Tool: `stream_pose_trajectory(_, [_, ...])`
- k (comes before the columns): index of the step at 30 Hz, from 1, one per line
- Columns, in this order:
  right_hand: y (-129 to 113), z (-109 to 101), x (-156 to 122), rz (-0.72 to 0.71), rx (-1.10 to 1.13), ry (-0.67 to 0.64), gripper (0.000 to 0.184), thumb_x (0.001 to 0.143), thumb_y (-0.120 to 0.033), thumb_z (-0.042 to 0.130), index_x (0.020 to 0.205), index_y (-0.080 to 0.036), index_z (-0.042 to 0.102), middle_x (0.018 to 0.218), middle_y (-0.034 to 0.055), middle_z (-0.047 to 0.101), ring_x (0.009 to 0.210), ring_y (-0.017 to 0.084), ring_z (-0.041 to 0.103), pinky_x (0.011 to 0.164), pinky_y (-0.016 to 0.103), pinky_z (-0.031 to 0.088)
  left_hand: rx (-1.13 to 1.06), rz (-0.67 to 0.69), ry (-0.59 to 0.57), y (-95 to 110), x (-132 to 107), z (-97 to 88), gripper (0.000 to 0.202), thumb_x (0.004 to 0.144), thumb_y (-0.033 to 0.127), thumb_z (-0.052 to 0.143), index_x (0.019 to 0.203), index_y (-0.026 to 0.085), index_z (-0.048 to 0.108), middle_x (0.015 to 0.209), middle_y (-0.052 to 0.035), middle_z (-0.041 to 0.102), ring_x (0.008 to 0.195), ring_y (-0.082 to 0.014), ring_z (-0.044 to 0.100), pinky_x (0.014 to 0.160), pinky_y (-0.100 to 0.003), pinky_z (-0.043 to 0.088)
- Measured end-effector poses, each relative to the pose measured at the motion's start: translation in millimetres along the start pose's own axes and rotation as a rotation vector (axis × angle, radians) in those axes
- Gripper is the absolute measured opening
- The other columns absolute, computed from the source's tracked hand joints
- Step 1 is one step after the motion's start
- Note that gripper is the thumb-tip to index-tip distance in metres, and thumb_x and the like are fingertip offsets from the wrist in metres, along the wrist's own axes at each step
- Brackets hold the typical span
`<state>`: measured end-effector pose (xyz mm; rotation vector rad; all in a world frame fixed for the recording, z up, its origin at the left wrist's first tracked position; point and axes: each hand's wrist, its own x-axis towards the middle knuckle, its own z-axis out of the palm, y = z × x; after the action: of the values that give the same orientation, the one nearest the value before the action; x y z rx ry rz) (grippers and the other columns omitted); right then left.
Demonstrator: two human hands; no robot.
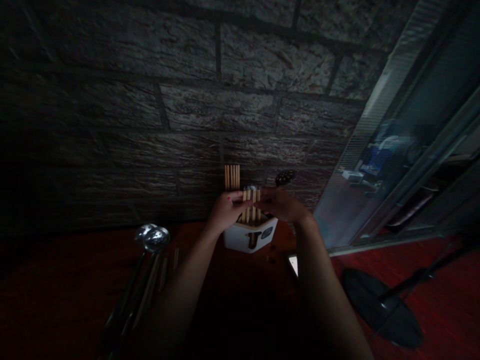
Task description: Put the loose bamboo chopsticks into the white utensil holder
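Observation:
A white utensil holder (240, 239) with a dark cut-out in its front stands against the wall. Several wooden chopsticks (248, 212) rise upright from its front part, and a second bunch of chopsticks (232, 176) stands taller at the back left. From the left, my left hand (229, 207) closes its thumb and fingers around the front chopsticks. My right hand (279, 204) pinches the same bunch from the right, its fingertips partly hidden. Shiny metal tops (252, 188) show just behind these chopsticks. A dark slotted spoon (285, 177) sticks up behind my right hand.
Two metal ladles (156, 239) lie on the brown table (67, 280) at left, with loose chopsticks (163, 272) beside them. A lit phone (293, 265) is partly behind my right forearm. Stone wall at the back; glass door (360, 185) and round black stand base (382, 307) at right.

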<state>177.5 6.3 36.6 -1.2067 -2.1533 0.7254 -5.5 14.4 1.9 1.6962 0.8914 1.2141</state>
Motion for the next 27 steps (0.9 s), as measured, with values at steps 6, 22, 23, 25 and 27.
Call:
stream_pose_trajectory(6, [-2,1,-1,0.049,0.072,-0.018,0.027,0.082,-0.032,0.059,0.103,-0.018,0.069,0.085,0.0045,0.07,0.069,0.013,0.059,0.061,0.024,0.047,-0.007,-0.026,0.009,0,1,1.0,0.023,0.079,0.018,0.065,0.101,0.013,0.07,0.102,-0.0108,0.075,0.092,-0.0215,0.07,0.078,-0.032,0.055])
stream_pose_trajectory(22, [4,0,0,0.104,0.178,-0.042,0.021,0.073,-0.031,0.066,0.089,-0.017,0.066,0.078,0.0029,0.068,0.065,0.012,0.057,0.061,0.023,0.046,0.029,-0.08,0.01,6,-1,-6.3,0.041,0.073,0.015,0.072,0.112,0.009,0.061,0.097,-0.0116,0.074,0.085,-0.02,0.07,0.08,-0.033,0.053])
stream_pose_trajectory(23, [6,0,0,0.102,0.18,-0.041,0.021,0.072,-0.03,0.066,0.088,-0.016,0.066,0.076,0.0027,0.067,0.065,0.012,0.057,0.061,0.023,0.046,0.035,-0.084,0.017,7,-1,-7.5,0.04,0.072,0.014,0.072,0.11,0.009,0.062,0.096,-0.0116,0.074,0.084,-0.02,0.07,0.079,-0.033,0.053])
stream_pose_trajectory(25, [9,0,1,0.105,0.187,-0.035,0.022,0.071,-0.03,0.066,0.088,-0.015,0.067,0.075,0.0027,0.067,0.065,0.012,0.057,0.061,0.024,0.047,0.042,-0.089,0.04,7,0,-9.1,0.035,0.071,0.015,0.072,0.105,0.01,0.064,0.094,-0.0116,0.074,0.084,-0.0205,0.07,0.078,-0.033,0.053])
stream_pose_trajectory(27, [10,-1,1,0.116,0.186,-0.035,0.024,0.071,-0.032,0.066,0.089,-0.016,0.068,0.076,0.0024,0.068,0.064,0.012,0.057,0.061,0.024,0.047,0.045,-0.085,0.058,6,0,-9.3,0.027,0.072,0.016,0.072,0.097,0.01,0.066,0.092,-0.0114,0.074,0.085,-0.0211,0.069,0.077,-0.033,0.054])
